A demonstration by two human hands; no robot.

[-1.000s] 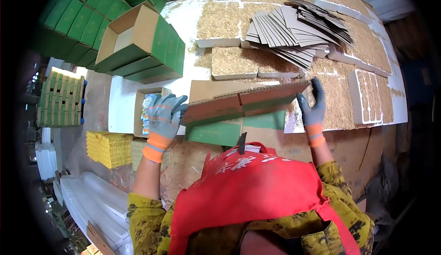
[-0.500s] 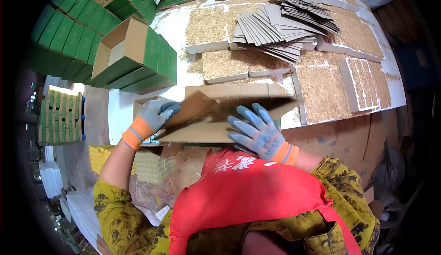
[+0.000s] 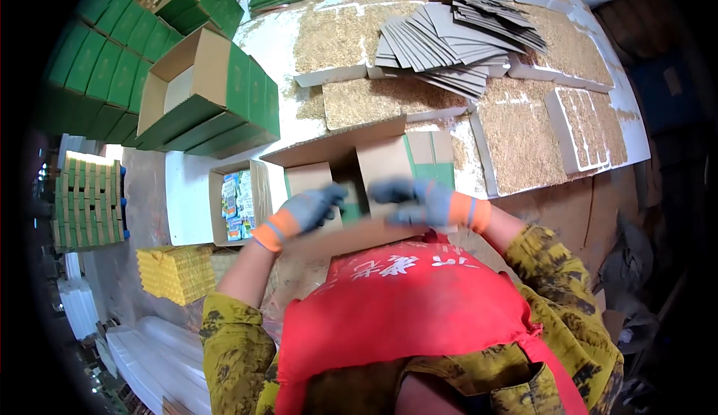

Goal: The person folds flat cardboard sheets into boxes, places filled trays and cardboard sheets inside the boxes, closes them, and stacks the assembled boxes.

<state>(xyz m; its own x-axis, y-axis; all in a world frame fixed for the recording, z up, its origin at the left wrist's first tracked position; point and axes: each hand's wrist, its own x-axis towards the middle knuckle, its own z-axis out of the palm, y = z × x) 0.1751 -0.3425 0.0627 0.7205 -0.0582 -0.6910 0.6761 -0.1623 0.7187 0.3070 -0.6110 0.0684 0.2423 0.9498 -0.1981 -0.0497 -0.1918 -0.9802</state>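
Observation:
In front of me a cardboard box (image 3: 333, 144) has its flaps raised or folded partway, and a dark gap shows between the two side flaps. My left hand (image 3: 303, 211), in a grey-blue and orange glove, is over the left flap (image 3: 308, 178) with fingers stretched toward the gap. Across from it, my right hand (image 3: 422, 202) is by the right flap (image 3: 384, 166), fingers apart and somewhat blurred. Neither hand visibly grips anything. The near flap (image 3: 329, 241) is smeared by motion along my red apron. Just left stands a small open carton (image 3: 259, 190) holding blue-and-white packets (image 3: 238, 204).
Green cartons (image 3: 232, 89) stand at the left, one open-topped. Grey cardboard sheets (image 3: 434, 44) lie fanned across white trays of brown crumbly material (image 3: 516, 138). Flat green-and-brown cardboard (image 3: 434, 153) lies beside the box. Yellow egg trays (image 3: 176, 274) sit below the table's left edge.
Both hands have come down toward the box's middle, the left also rightward. The flaps have swung apart, showing a gap. The packet carton, mostly covered before, now shows.

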